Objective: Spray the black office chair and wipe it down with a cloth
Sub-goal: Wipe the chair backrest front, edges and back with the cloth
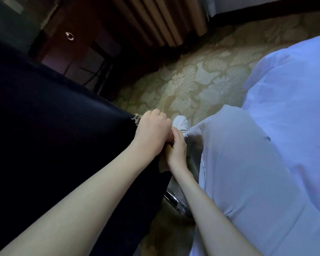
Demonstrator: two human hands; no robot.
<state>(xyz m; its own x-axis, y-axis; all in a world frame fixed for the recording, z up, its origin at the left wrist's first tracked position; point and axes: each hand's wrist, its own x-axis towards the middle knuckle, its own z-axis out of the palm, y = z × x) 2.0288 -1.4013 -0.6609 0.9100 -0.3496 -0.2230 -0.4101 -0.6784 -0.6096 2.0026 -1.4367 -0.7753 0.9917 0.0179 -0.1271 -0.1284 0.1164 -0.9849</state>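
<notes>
Two bare forearms of mine reach forward to the right-hand edge of the black office chair [54, 135], which I take as my landmark. Its dark fabric surface fills the whole left side of the view, smooth and matte, and its edge runs on a slant from the upper left down past my hands.

My left hand [152, 133] is clenched into a fist right at that edge, gripping the cloth [137, 118], whose frayed pale threads stick out just above my knuckles against the chair's rim. My right hand [176, 147] sits just beside and slightly below the left one, fingers curled around a bunched reddish-and-pale fold between the two hands; I cannot tell for sure whether that fold belongs to the same cloth. A pale flap [163, 166] hangs under my right wrist, against the chair's edge.

Below the chair's edge, nearer me, a shiny curved metal part [174, 200] of the chair shows. To the right of the chair my pale trouser leg [248, 163] fills the space, leaving only a narrow gap. Beyond my hands a white shoe [181, 123] rests on the patterned floral carpet [201, 80], which opens out wide past the chair. Farther off stand dark wooden furniture with a metal ring pull [69, 36] and a pleated curtain [161, 17].
</notes>
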